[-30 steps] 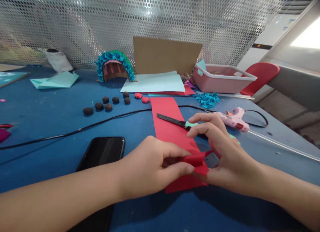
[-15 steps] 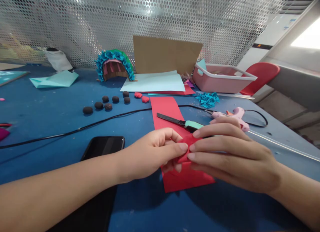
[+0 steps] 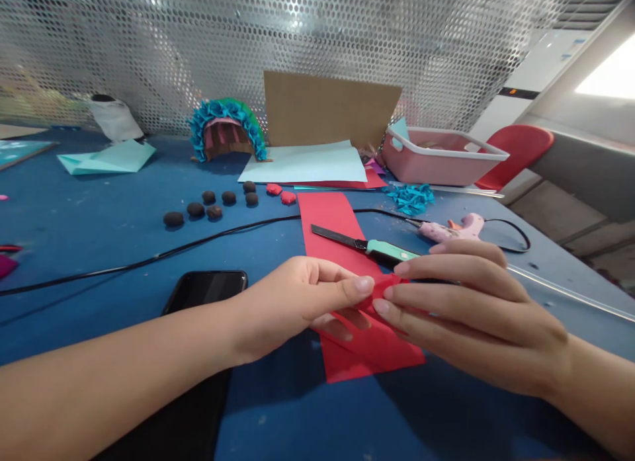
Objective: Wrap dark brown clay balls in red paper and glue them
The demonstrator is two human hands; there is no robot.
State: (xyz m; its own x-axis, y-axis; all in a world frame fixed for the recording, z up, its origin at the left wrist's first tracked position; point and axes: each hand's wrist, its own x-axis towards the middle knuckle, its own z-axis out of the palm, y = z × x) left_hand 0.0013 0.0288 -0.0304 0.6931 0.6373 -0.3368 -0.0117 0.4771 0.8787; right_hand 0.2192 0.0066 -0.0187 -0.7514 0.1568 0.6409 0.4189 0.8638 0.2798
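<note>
Above the blue table point(image 3: 278, 415), a small red paper point(image 3: 379, 292) is pinched at its left by the left hand point(image 3: 297, 305) and at its right by the right hand point(image 3: 496, 322), over a red strip point(image 3: 327, 213) pointing away.

Across the table point(image 3: 124, 249): seven dark balls point(image 3: 214, 212) and two tiny red pieces point(image 3: 288, 198). Toward the far edge: one frilled arch point(image 3: 228, 109), one cardboard sheet point(image 3: 332, 110), one folded aqua paper point(image 3: 109, 160). Near the far right corner: one pink basket point(image 3: 441, 165). Toward the right edge: one glue gun point(image 3: 469, 228). Elsewhere: one phone point(image 3: 213, 290), one red strip point(image 3: 330, 213), one cutter point(image 3: 389, 251), one small held paper point(image 3: 380, 290).
</note>
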